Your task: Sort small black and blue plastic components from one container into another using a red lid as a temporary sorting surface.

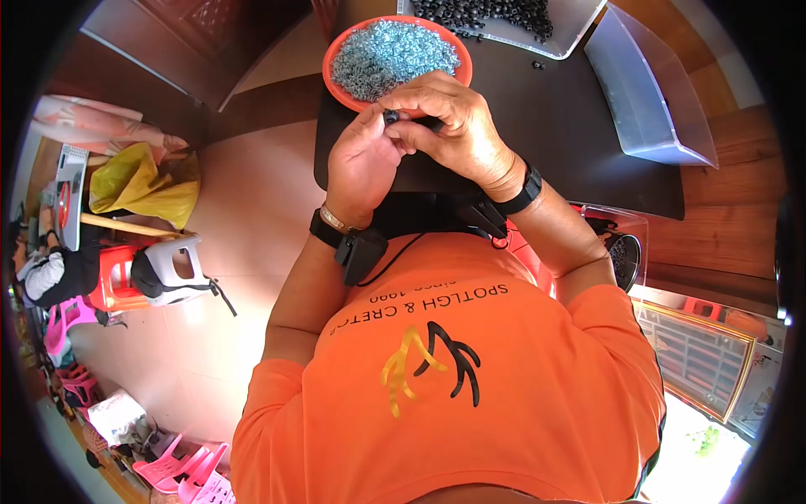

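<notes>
A small black round part [391,117] with a hole in it is pinched between the thumb and fingers of my left hand [363,160]. My right hand [453,122] meets it from the other side, thumb and forefinger closed right at the part. Whatever lies between those right fingertips is hidden. Just beyond both hands stands an orange bowl [329,82], heaped with small shiny metal pieces [386,55]. My right hand partly covers the bowl's near rim.
On the dark table [537,134], a whitish bin [579,18] holds many black round parts [491,15]. A couple of loose ones [538,65] lie beside it. A clear plastic bin [642,92] stands at the right edge. Stools [172,265] and a yellow bag [143,181] are at left.
</notes>
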The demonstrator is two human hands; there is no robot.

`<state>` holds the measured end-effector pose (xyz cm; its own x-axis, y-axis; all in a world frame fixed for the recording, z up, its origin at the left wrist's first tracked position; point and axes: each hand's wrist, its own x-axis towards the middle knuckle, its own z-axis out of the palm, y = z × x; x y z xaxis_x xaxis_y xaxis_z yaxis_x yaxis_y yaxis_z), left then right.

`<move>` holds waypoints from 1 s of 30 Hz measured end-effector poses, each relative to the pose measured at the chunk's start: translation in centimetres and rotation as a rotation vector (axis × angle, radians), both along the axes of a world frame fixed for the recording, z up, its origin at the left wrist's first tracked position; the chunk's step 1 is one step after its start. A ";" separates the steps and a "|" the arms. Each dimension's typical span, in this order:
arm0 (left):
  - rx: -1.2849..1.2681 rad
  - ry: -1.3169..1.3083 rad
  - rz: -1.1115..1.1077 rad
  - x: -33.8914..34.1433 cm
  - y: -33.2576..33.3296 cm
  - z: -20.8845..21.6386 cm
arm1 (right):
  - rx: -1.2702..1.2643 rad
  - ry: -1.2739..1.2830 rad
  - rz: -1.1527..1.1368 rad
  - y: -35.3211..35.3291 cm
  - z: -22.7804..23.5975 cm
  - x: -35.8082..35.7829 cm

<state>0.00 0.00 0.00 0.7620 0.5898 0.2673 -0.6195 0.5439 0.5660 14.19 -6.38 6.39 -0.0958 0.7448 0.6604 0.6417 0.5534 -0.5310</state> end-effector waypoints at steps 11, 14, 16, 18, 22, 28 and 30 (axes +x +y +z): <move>-0.002 0.037 0.046 0.2 -0.5 1.1 | 0.120 -0.153 -0.097 0.1 -0.2 -0.5; 0.013 0.036 0.045 0.2 -0.2 0.4 | 0.134 -0.162 -0.082 0.1 -0.2 -0.5; 0.032 0.040 0.040 0.2 0.0 0.2 | 0.146 -0.178 -0.093 0.1 -0.2 -0.6; 0.052 0.044 0.032 0.2 -0.1 0.2 | 0.158 -0.195 -0.107 -0.1 -0.2 -0.7; -0.007 0.063 0.066 0.6 -1.1 1.6 | 0.168 -0.215 -0.142 -0.6 -0.1 -0.7; -0.013 0.035 0.004 -0.4 -0.6 0.6 | 0.354 -0.326 -0.443 -2.6 4.0 3.2; -0.026 0.043 0.029 -0.4 -0.7 1.0 | 0.497 -0.381 -0.688 -4.1 6.6 7.3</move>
<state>-0.40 -0.74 1.01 0.7551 0.6179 0.2191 -0.6107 0.5412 0.5781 21.47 -10.46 13.03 -0.0140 0.3584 0.9335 0.9954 0.0937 -0.0211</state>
